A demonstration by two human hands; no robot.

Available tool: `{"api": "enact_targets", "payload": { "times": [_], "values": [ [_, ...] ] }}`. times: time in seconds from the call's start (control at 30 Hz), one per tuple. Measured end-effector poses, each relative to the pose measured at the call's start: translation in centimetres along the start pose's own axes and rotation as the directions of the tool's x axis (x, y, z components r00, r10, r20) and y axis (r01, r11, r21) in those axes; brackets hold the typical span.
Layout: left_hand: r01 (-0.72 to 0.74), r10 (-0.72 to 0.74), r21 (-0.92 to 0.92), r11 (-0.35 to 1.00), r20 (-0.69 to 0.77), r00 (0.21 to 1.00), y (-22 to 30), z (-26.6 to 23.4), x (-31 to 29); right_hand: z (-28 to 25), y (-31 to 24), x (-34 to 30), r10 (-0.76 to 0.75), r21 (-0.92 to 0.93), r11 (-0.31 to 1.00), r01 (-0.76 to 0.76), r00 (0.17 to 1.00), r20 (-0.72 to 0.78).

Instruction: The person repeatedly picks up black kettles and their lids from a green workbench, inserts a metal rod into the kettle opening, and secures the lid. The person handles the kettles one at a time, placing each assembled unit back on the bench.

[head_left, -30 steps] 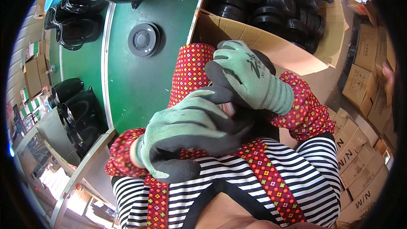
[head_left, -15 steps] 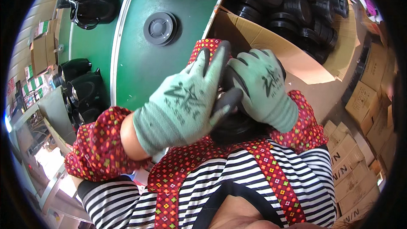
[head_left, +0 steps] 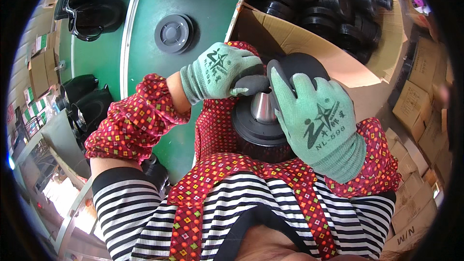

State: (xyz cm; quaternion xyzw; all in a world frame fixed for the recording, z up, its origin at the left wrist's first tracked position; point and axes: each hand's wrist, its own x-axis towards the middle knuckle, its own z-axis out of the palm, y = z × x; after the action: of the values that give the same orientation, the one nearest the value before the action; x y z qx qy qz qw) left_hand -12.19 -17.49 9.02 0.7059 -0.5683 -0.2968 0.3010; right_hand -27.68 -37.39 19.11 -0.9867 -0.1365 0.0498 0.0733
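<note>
A round black part (head_left: 258, 130) with a shiny metal cone (head_left: 264, 108) rising from its middle stands upright at my lap. My left hand (head_left: 224, 73), in a pale green glove with dark fingertips, is closed just above the cone, thumb against fingers. What it pinches is hidden. My right hand (head_left: 319, 123), gloved alike, lies along the cone's right side. Its index finger is stretched out and the other fingers are spread, their tips partly hidden. A smooth black disc (head_left: 305, 64) shows just beyond those fingers, touching or close to them; I cannot tell which.
On the green table (head_left: 145, 77) lies a dark grey round lid (head_left: 171, 34). Black glossy jugs (head_left: 96, 14) stand at the far left. An open cardboard box (head_left: 309, 50) full of black round parts (head_left: 321, 17) is at the far right. Stacked cartons (head_left: 415, 111) line the right side.
My left hand has drawn back to the far left and curled its fingers. My right hand has shifted right and nearer, its fingers spreading. The metal cone, mostly hidden before, now shows.
</note>
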Motion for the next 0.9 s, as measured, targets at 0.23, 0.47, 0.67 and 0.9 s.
{"api": "enact_targets", "payload": {
  "times": [0.23,0.47,0.67,0.9],
  "values": [
    [-0.098,0.1,0.02,0.995,-0.117,0.988,-0.8,0.4,1.5,0.2,0.3,0.0,0.119,0.05,0.991,-0.121,0.992,0.041],
    [0.222,-0.231,-0.093,0.971,-0.618,0.751,2.7,0.8,-6.2,-0.5,0.1,-2.1,-0.074,0.139,0.977,0.16,0.872,-0.485],
    [0.695,-0.532,-0.192,0.693,-0.787,0.313,1.2,7.6,-20.0,4.2,-1.3,-5.3,-0.006,0.643,0.75,0.157,0.973,-0.232],
    [0.825,-0.637,-0.252,0.505,-0.754,0.16,-0.8,18.3,-29.1,7.3,-1.1,-5.6,0.192,0.78,0.602,0.171,0.917,-0.35]
  ]
}}
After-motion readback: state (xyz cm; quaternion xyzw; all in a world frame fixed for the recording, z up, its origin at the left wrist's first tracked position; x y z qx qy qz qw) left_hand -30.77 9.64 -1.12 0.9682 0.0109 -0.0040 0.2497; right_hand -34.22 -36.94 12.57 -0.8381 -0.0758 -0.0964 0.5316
